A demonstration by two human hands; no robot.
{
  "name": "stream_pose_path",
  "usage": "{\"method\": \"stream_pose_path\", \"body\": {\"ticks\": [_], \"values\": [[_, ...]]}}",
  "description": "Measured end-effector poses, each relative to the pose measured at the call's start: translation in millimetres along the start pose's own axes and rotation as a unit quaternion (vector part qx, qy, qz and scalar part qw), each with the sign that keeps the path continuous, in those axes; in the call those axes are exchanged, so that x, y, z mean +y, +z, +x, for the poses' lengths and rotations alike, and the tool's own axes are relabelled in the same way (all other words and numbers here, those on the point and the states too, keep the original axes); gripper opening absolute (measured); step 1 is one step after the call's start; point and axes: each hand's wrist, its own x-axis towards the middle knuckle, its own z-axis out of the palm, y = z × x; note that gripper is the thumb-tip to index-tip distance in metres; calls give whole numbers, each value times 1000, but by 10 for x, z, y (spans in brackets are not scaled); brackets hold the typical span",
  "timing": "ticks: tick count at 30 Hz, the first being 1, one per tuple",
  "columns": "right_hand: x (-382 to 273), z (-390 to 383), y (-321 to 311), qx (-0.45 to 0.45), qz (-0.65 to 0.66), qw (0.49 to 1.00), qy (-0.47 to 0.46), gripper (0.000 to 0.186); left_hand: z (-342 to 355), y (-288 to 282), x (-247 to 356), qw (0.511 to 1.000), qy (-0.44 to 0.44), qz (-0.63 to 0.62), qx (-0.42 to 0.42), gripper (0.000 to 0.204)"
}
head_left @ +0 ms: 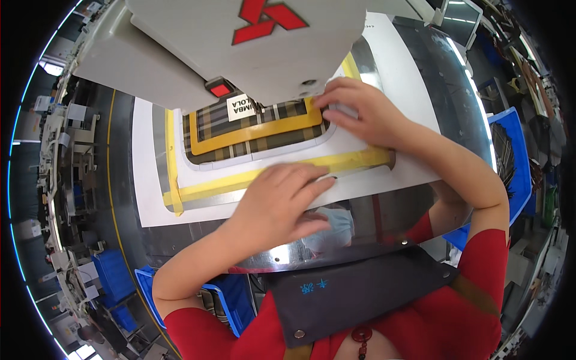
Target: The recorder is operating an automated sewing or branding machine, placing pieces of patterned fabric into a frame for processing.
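Observation:
A piece of brown plaid fabric (264,143) lies in a white-edged, rounded opening under the sewing machine head (264,54). On top of the fabric rests a yellow frame (258,133). Inside that frame, a small white label (241,108) with dark lettering sits at the machine's needle area. My left hand (279,195) lies palm down on the yellow-taped front border (222,187), fingers stretched out. At the frame's right corner is my right hand (363,111), its fingers bent and its thumb apart, the fingertips touching or just beside the frame. Neither hand visibly holds anything.
A white sheet (414,108) surrounds the taped border on the shiny metal table (282,252). Blue bins stand right (519,162) and lower left (234,303), with fabric pieces in them. The bulky machine head overhangs the work. A yellow floor line (110,156) runs at left.

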Motion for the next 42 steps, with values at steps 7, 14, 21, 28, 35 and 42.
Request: {"method": "stream_pose_path", "body": {"ticks": [7, 14, 21, 28, 35, 42], "values": [[-133, 18, -100, -42, -139, 989, 35, 27, -176, 108, 115, 999, -40, -6, -13, 36], [-343, 210, -127, -135, -206, 965, 93, 27, -152, 95, 214, 999, -8, -35, -7, 36], [-474, 167, -298, -137, -264, 947, 123, 21, -456, -167, 53, 997, 50, 8, -52, 32], [-602, 81, -501, -113, -245, 952, 147, 19, -558, -436, -154, 997, 81, -14, 6, 33], [-650, -80, -527, -61, -287, 945, 148, 9, -649, -448, -265, 996, 50, -46, 62, 30], [-483, -119, -531, 11, -271, 953, 135, 8, -605, -369, -281, 995, 55, -51, 71, 28]]}}
